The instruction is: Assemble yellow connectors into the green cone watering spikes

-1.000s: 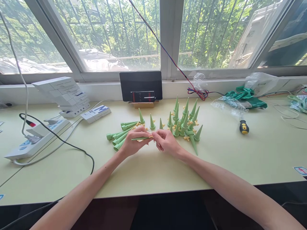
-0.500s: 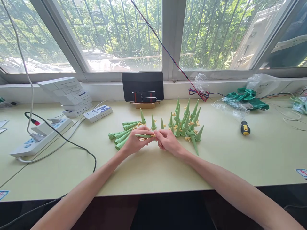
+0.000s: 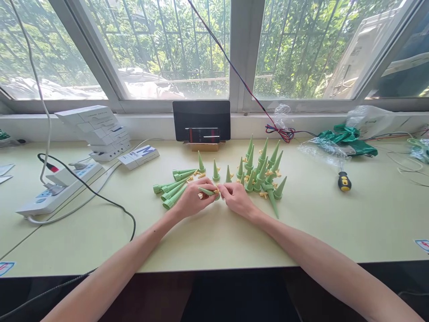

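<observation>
Near the middle of the table, my left hand (image 3: 193, 197) is closed around a green watering spike (image 3: 206, 191), a cone lying nearly level with its narrow end to the left. A small yellow valve piece (image 3: 216, 191) shows at the spike's wide end. My right hand (image 3: 238, 199) pinches at that end with thumb and forefinger, its other fingers curled under and partly hidden. Beside my left hand lie several green spikes (image 3: 174, 196) with open ends toward the left. Loose yellow valve pieces (image 3: 201, 175) rest just behind it. Beyond my right hand stands a cluster of upright spikes (image 3: 261, 176) with yellow valves.
A phone (image 3: 203, 135) leans on a dark tablet (image 3: 201, 117) at the back. To the left are white boxes (image 3: 100, 132) and a power strip (image 3: 60, 190) with cables. A screwdriver (image 3: 344, 181) and green plastic bag (image 3: 348, 136) lie to the right.
The held spike has turned in my left hand, its wide end now lower and facing more toward me. My right fingers have shifted slightly at the valve. The whole view has moved a little.
</observation>
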### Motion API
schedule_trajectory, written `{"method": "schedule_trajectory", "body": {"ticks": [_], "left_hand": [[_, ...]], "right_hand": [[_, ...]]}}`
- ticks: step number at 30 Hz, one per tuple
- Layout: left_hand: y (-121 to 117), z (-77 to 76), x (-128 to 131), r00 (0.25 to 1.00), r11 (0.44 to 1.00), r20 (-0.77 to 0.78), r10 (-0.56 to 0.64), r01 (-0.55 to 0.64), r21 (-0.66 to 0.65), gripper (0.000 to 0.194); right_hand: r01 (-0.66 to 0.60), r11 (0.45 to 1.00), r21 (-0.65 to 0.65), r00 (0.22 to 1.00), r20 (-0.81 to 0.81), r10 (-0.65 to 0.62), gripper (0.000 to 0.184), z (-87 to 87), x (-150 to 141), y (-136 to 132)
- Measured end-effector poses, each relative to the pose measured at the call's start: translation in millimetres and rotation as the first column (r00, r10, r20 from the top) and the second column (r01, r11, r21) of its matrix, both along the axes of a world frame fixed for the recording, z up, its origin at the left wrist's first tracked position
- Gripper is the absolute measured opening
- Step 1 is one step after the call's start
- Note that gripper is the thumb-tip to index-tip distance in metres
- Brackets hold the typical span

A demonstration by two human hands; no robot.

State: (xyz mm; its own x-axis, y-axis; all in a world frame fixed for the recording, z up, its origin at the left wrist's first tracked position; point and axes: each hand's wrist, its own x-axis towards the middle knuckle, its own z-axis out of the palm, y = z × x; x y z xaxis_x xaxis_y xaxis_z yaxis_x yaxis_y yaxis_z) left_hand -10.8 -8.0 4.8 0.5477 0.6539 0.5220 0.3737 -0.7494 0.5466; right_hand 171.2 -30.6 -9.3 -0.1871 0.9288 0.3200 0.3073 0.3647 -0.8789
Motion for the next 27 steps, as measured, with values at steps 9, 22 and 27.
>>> {"method": "schedule_trajectory", "body": {"ticks": [9, 22, 27], "left_hand": [[-0.7, -4.7, -0.1, 0.998, 0.994, -0.056, 0.012, -0.006, 0.108, 0.014], [-0.4, -6.0, -0.9, 0.997, 0.979, -0.072, -0.022, 0.036, 0.202, 0.011], [0.7, -6.8, -1.3, 0.995, 0.973, -0.097, -0.016, 0.038, 0.227, 0.012]], "right_hand": [[-0.003, 0.998, -0.056, 1.0, 0.013, 0.004, 0.048, -1.6, -0.7, 1.5], [-0.005, 0.999, -0.053, 1.0, 0.007, 0.005, 0.044, -0.6, -1.7, -0.3], [0.006, 0.999, -0.051, 1.0, 0.017, -0.006, 0.043, -1.5, -1.9, 0.0]]}}
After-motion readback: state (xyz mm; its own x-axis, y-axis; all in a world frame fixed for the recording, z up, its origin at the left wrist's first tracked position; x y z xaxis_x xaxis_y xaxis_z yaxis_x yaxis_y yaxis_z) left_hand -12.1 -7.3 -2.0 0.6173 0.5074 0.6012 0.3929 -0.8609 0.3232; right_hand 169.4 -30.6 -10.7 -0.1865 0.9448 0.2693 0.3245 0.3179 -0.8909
